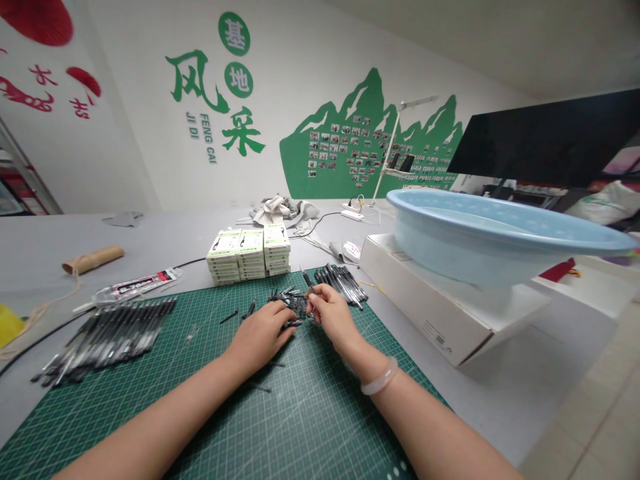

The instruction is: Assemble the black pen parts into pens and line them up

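My right hand [330, 316] is closed in a pinch around a dark pen [306, 276], which points up and away from me. To its left, my left hand [267, 332] reaches into a heap of small black pen parts [295, 301], perhaps caps. The left fingers curl around a small black piece [292, 323] whose kind I cannot make out. Just beyond the right hand lies a bundle of pens [344, 283]. A wide row of clear-barrelled black pens [113, 339] rests at the left of the green cutting mat [300, 427].
Stacked small white-and-green boxes [249, 257] stand behind the mat. On the right, a light blue basin [450, 243] sits on a long white box [440, 307]. A pen packet [137, 287], a brown roll [93, 259], crumpled cloth [285, 212] and a power strip [352, 215] lie around.
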Available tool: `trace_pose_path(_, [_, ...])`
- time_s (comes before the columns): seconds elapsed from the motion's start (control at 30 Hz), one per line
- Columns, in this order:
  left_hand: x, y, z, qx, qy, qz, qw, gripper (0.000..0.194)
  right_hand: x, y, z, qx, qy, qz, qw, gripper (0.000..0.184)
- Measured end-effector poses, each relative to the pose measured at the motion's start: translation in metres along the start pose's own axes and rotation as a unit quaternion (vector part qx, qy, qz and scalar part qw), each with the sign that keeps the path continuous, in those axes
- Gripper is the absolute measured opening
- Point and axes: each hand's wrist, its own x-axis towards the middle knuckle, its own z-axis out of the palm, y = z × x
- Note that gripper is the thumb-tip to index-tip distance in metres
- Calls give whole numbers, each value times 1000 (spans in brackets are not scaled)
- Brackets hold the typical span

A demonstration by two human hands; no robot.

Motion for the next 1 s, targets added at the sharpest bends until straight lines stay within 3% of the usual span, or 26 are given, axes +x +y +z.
trace_pose_path(0.27, [4, 2, 8, -3, 11, -26, 1000, 10, 2, 3, -1, -24, 11, -12, 1000, 15])
trace_pose_path(0.6, [3, 3, 5, -5, 23, -73, 997, 7, 0, 1, -1, -27, 5, -13, 1000, 14])
trace_pose_path(0.77, [4, -8, -7, -110, 52, -100, 987, 8, 0, 2, -2, -34, 2, -10, 999, 15])
trace_pose_path(0.87, [4, -24, -18, -269, 75, -167, 946, 18, -1, 2, -1, -46, -16, -17, 999, 19])
trace_pose_path(1.0, [3, -43, -29, -497, 120, -255, 821, 34, -3, 3, 2, -90, -36, -37, 995, 19])
